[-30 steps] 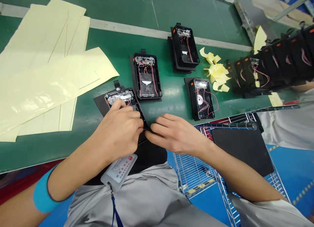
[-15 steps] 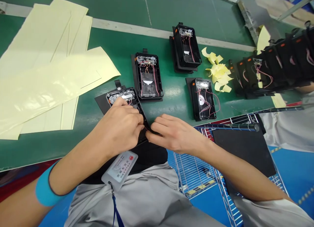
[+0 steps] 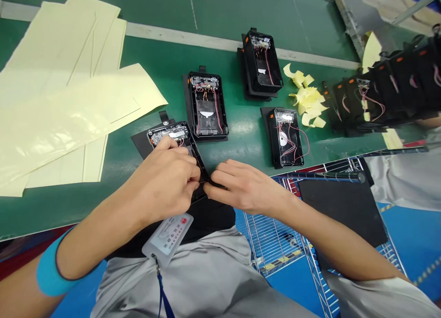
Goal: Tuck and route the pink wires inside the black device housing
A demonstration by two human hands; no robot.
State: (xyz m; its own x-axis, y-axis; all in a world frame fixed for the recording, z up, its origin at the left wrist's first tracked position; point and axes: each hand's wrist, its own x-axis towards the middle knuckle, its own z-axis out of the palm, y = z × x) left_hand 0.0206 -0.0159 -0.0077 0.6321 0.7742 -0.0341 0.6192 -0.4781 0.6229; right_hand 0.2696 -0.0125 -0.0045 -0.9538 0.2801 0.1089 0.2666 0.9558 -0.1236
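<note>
Black device housing (image 3: 170, 135), open, wired, on black foam pad (image 3: 140, 144), green workbench (image 3: 155, 56). Left hand (image 3: 163, 182): curled, pinching housing's near edge. Right hand (image 3: 244, 185): half-closed, fingertips at same edge; grip unclear. Beside: cream backing sheets (image 3: 62, 107), wire cart (image 3: 272, 235).

A lane of green bench mat (image 3: 245, 146) runs up past the right hand (image 3: 244, 187), between an open black housing (image 3: 208, 106) and its neighbour (image 3: 285, 139), wide enough for a hand to pass. The left hand (image 3: 161, 182) has less room: yellow liner sheets (image 3: 69, 102) lie just beside the housing under it (image 3: 168, 135) (their edge nearly touches its backing pad). Past the right forearm (image 3: 330, 235), a wire cart rail (image 3: 320, 176) closes off that side.
</note>
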